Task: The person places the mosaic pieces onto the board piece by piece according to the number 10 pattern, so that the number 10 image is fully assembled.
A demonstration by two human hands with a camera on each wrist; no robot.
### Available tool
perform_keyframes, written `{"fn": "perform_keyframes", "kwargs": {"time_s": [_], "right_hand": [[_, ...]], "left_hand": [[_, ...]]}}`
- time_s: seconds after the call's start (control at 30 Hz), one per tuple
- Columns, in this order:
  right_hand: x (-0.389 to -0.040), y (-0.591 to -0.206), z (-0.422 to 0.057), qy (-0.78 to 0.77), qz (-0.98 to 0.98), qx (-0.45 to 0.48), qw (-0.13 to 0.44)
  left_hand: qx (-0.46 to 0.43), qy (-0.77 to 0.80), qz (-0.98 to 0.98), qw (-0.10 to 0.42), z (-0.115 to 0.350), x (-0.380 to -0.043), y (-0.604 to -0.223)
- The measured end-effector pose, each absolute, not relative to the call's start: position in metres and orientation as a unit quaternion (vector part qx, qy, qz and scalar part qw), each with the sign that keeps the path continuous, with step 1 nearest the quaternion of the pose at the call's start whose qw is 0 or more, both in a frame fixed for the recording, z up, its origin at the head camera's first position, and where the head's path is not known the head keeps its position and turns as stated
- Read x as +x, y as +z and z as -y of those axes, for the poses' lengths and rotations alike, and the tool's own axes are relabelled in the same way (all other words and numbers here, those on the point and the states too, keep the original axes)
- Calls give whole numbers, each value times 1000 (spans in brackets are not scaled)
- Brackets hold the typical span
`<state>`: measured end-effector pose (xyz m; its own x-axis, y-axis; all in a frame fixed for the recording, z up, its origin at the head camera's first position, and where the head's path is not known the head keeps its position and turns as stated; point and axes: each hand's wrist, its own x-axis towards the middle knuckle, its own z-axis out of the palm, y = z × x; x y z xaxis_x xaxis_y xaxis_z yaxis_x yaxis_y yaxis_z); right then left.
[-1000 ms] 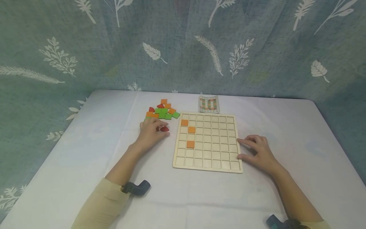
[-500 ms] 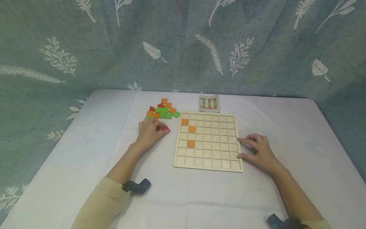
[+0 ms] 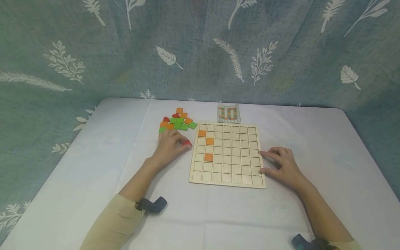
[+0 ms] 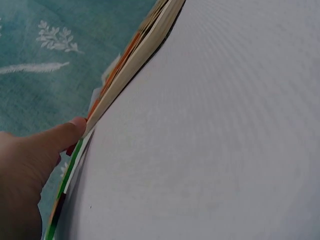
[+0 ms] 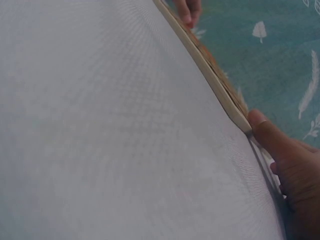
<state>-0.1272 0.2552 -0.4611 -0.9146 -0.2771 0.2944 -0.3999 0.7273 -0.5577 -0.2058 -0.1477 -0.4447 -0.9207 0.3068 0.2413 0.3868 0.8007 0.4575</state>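
My left hand pinches a red piece with a curved edge between thumb and fingers, just left of the wooden grid board. In the left wrist view the thumb shows, with a bit of red beside it. Three orange square tiles lie in cells toward the board's left side, one of them an orange tile. At the board's right edge my right hand rests its thumb and forefinger tips against the rim, fingers spread apart. The right wrist view shows that thumb touching the board's corner.
Behind my left hand lies a loose group of green tiles, orange tiles and red curved pieces. A small printed pattern card lies beyond the board's far edge. A leaf-patterned cloth hangs behind the white-covered table.
My left hand has taken hold of the red piece and moved right with it, out from the loose tiles toward the board. The right hand has stayed at the board's edge.
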Motion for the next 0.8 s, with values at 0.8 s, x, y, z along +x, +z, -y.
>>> {"fn": "perform_keyframes", "kwargs": {"time_s": [0.8], "right_hand": [[-127, -461, -255, 318, 927, 177, 91]], "left_hand": [[-301, -296, 904, 76, 105, -193, -431]]}}
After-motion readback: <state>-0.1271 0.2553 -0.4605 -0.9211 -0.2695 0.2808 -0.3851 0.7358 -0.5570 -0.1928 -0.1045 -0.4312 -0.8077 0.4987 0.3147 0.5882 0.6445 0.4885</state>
